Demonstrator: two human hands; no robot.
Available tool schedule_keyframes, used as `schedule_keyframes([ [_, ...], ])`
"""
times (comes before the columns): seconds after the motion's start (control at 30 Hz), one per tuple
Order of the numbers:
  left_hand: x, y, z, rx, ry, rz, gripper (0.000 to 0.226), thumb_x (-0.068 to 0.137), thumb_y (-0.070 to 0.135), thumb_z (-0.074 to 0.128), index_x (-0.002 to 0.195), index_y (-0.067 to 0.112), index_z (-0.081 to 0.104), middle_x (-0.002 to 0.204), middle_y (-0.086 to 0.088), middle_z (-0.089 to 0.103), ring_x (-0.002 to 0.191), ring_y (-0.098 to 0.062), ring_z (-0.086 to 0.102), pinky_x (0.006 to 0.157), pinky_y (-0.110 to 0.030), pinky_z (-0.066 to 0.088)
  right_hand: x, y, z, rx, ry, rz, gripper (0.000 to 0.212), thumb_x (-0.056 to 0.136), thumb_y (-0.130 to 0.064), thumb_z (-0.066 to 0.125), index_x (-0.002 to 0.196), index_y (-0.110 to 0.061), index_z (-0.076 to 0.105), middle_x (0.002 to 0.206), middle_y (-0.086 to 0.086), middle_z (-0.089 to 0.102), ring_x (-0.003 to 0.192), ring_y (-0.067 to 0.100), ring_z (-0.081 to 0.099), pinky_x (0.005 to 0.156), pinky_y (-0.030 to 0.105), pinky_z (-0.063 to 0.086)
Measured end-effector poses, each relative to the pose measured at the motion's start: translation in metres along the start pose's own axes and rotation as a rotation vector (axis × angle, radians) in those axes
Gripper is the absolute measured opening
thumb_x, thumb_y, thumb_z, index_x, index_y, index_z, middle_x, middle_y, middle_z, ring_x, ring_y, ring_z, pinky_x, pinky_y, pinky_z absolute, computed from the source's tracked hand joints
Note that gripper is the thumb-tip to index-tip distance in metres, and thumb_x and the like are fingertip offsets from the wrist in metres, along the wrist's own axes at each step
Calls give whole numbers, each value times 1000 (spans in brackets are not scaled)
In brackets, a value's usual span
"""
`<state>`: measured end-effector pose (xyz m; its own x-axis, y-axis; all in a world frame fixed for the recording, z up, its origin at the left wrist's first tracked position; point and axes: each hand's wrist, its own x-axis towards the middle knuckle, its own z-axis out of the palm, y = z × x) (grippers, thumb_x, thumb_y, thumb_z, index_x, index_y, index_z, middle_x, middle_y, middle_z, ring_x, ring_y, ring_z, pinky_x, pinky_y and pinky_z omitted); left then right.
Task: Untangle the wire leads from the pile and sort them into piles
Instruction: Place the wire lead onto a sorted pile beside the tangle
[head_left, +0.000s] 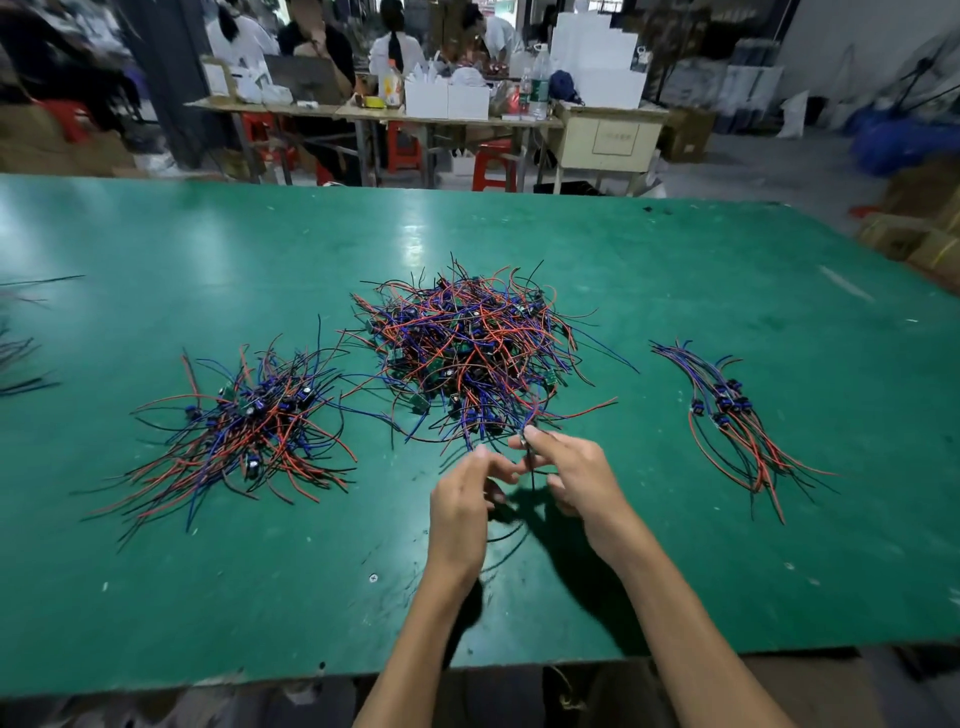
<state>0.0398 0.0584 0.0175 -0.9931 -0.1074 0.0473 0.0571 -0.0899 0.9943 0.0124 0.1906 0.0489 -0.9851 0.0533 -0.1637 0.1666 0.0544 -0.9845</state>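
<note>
Both my hands, left and right, pinch one limp, light red-blue-black wire lead off the tangled central pile; I'd grip near its stiffer board end.

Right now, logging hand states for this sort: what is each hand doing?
Left hand: fingers curled, contents cannot be told.
Right hand: pinching a wire lead.

Right hand pinching wire lead, left hand beside, tangled pile behind
</note>
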Motion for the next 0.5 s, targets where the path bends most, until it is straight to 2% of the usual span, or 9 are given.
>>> schedule_keyframes([
  [0.03, 2, 0, -1, -10, -3, -21, 49, 96, 48, 36, 86, 24, 77, 81, 0, 74, 64, -15, 60, 57, -24, 47, -3, 2, -2, 5, -31, -56, 26, 97, -38, 63, 89, -20, 80, 70, 0, 69, 48, 2, 44, 47, 11, 30],
  [0.07, 3, 0, -1, -8, -22, -25, 48, 97, 48, 34, 95, 27, 78, 84, 1, 75, 66, -14, 60, 58, -23, 47, -7, 4, -5, -1, -55, -113, 26, 95, -38, 64, 88, -18, 80, 69, 2, 69, 43, 0, 46, 43, 10, 35],
  [0.13, 3, -1, -2, 38, -66, -21, 43, 100, 46, 36, 108, 31, 76, 95, 3, 75, 71, -15, 62, 64, -26, 49, -12, 9, -11, -67, -78, -205, 30, 88, -45, 64, 85, -18, 78, 69, 3, 70, 45, -2, 51, 49, 10, 40],
  [0.17, 2, -1, -2, 43, -84, -23, 38, 104, 44, 40, 111, 30, 75, 99, 2, 76, 74, -19, 65, 68, -30, 53, -14, 12, -14, -126, -92, -236, 33, 84, -50, 65, 86, -19, 78, 71, 3, 71, 51, -2, 55, 56, 12, 42],
  [0.23, -1, 1, -3, -31, -123, -29, 28, 106, 31, 50, 110, 21, 76, 98, -8, 77, 76, -32, 70, 76, -44, 58, -15, 20, -19, -294, -147, -264, 35, 81, -57, 65, 92, -26, 77, 74, 1, 74, 65, 5, 64, 74, 34, 52],
  [0.3, -2, 4, -4, -110, -140, -30, 20, 101, 20, 58, 105, 11, 76, 94, -17, 76, 71, -34, 70, 73, -46, 60, -16, 26, -21, -405, -208, -265, 30, 81, -60, 65, 98, -37, 76, 77, -4, 75, 71, 6, 68, 79, 38, 54],
  [0.4, -3, 6, -4, -146, -85, -47, 15, 98, 11, 63, 101, 4, 75, 94, -17, 76, 80, -29, 71, 75, -44, 59, -16, 26, -22, -390, -238, -295, 27, 84, -63, 65, 97, -44, 77, 85, -12, 77, 80, 1, 71, 77, 24, 53],
  [0.47, -3, 6, -3, -146, -27, -42, 15, 97, 10, 63, 99, 4, 76, 90, -11, 77, 80, -17, 70, 73, -32, 59, -13, 24, -22, -353, -154, -327, 28, 87, -64, 60, 90, -43, 78, 85, -11, 77, 78, -1, 69, 73, 18, 50],
  [0.5, -3, 6, -3, -148, 11, -38, 14, 97, 10, 63, 97, 6, 77, 85, -6, 77, 76, -11, 68, 68, -23, 55, -12, 25, -23, -299, -92, -321, 31, 88, -62, 58, 89, -39, 79, 85, -7, 77, 68, 0, 65, 63, 16, 48],
])
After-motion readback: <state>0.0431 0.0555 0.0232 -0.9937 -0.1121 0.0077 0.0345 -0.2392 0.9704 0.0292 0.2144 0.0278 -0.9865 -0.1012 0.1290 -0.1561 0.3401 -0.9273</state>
